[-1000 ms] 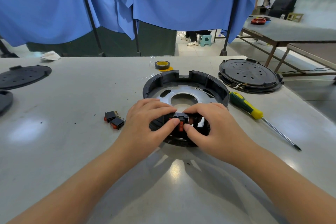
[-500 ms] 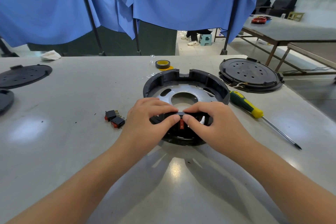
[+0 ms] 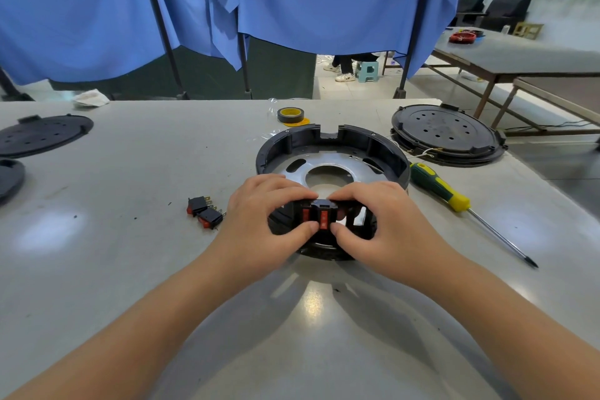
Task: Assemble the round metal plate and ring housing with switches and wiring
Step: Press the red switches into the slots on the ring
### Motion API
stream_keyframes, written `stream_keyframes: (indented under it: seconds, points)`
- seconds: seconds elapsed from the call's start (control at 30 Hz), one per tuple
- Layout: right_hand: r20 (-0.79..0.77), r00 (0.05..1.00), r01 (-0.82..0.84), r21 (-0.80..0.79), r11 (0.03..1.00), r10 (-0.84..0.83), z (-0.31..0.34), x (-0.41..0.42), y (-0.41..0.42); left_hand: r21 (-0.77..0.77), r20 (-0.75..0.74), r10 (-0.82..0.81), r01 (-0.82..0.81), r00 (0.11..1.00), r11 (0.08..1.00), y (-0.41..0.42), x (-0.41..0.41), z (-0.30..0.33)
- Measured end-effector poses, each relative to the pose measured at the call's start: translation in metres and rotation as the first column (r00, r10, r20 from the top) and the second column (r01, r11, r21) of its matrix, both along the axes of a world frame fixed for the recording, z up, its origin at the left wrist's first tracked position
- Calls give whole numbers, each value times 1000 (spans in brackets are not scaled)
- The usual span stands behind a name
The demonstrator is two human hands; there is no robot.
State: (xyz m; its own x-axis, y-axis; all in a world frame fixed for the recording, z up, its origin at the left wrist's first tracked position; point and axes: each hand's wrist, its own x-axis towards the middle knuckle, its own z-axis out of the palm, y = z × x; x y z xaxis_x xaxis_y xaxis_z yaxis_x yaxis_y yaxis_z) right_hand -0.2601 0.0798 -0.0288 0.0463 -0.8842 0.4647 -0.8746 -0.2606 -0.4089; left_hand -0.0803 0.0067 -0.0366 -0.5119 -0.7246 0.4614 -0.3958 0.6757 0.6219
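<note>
In the head view, a black round plastic ring housing (image 3: pixel 331 153) is seen lying on the pale grey table (image 3: pixel 130 237), with a round silver metal plate (image 3: pixel 328 169) seated inside it. At the near wall of the housing, a black rocker switch with a red face (image 3: pixel 324 216) is pinched from both sides: the left hand (image 3: pixel 264 211) grasps it with thumb below and fingers curled over the top, and the right hand (image 3: pixel 380 214) mirrors that grip. A second red-faced switch (image 3: pixel 306 215) is seen already set just beside it in the wall, and open slots show to the right.

The step in hand is judged to be the seating of this switch in its slot. It would be done well if the switch were kept square to the opening and pressed evenly by both thumbs until flush with its neighbour; tilted pressure could jam a side clip. Whether any wiring is attached behind the switch cannot be told.

Two loose black switches with red faces (image 3: pixel 205 212) lie on the table just left of the left hand. A green and yellow screwdriver (image 3: pixel 438 188) lies to the right of the housing, a roll of black tape with a yellow core (image 3: pixel 290 115) beyond it, and a black round perforated cover (image 3: pixel 444 135) at the far right. Another black disc (image 3: pixel 43 135) rests at the far left. Blue cloth drapes (image 3: pixel 292 0) hang behind the table, and a second table (image 3: pixel 526 55) stands further off at the right.
</note>
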Motion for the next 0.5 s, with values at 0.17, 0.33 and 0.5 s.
stream_keyframes:
  seconds: [0.17,0.33,0.5]
  points:
    - [-4,1000,11,10,1000,-11,-1,0,-2,-5,-3,8,-8,1000,1000,1,-1,0]
    - [-5,999,50,-24,998,-50,-4,4,-3,-43,-18,39,-40,999,998,0,-3,-2]
    - [-5,996,87,-46,995,-87,-5,6,-2,-107,-33,77,-80,996,991,2,-7,-5]
